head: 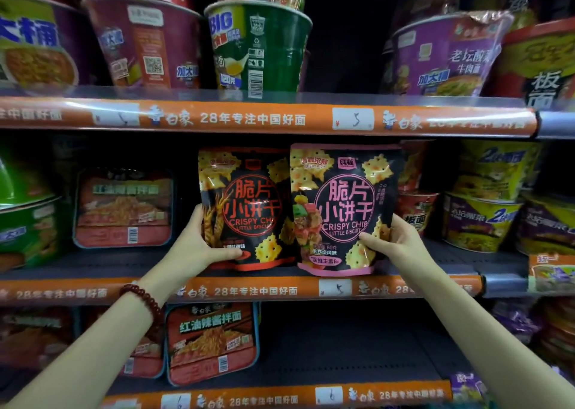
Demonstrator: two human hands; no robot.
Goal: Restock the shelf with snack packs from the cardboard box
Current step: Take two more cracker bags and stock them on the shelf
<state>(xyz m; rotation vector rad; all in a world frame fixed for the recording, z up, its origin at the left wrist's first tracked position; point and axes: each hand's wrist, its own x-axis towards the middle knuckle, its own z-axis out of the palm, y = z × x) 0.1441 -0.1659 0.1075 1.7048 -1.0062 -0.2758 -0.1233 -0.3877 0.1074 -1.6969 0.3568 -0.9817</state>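
Two black snack packs stand upright side by side on the middle shelf [435, 254]. The red-trimmed pack [245, 209] is on the left and my left hand [202, 246] grips its lower left edge, thumb on the front. The pink-trimmed pack [340, 209] overlaps it slightly on the right, and my right hand [392, 243] holds its lower right corner. Both packs rest with their bottoms on the shelf board. The cardboard box is out of view.
Instant noodle bowls [258, 47] line the top shelf, with more bowls [479, 218] right of the packs. A flat red noodle tray [123, 206] stands left of them, another [211, 343] on the lower shelf. Dark bare shelf board [342, 346] lies lower right.
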